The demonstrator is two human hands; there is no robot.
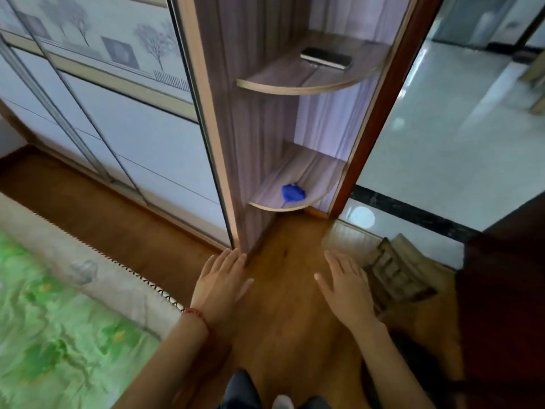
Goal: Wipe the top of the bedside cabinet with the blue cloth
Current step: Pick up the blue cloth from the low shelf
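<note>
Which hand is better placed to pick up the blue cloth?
Probably the right hand. Both hands are open and empty, but the blue cloth lies on the lower corner shelf, ahead between them; the left hand sits behind the shelf's side panel.

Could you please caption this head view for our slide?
Both hands, left and right, open and empty; blue cloth bunched on the lower corner shelf.

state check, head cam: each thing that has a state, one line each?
blue cloth: bunched up, lying on the lower corner shelf, not held.
left hand: open, fingers straight, holds nothing.
right hand: open, fingers spread, holds nothing.
dark flat device: lying flat on the upper corner shelf.
sliding wardrobe doors: closed.
doorway: open to the tiled room.
</note>
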